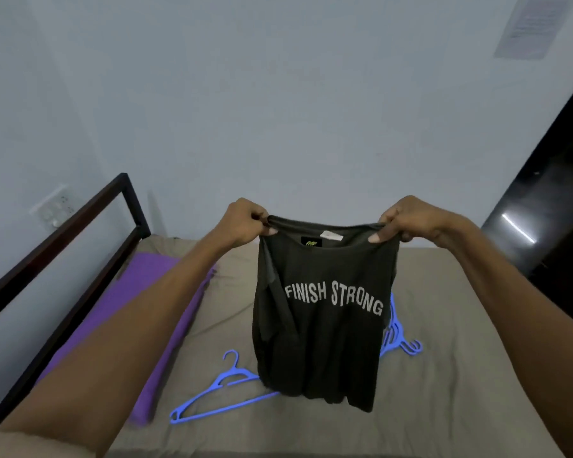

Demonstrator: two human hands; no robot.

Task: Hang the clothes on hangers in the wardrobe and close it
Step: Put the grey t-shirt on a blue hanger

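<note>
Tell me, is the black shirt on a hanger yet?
No. Both hands, left hand and right hand, hold the black shirt up by its collar; a blue hanger lies on the bed.

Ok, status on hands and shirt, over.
Left hand and right hand pinch black shirt by its shoulders, above bed. Blue hanger lies beneath. Nothing blocking.

Viewpoint: we see from a single head-worn wide-angle camera, above the near edge of the bed (444,325).
Direction: we look forward and down across the bed toward the pale wall (278,110) at its far edge.
Closeness: we sit at arm's length from both hands.
Distortion: straight lines bow near our frame corners.
Shared views: we have none.
</note>
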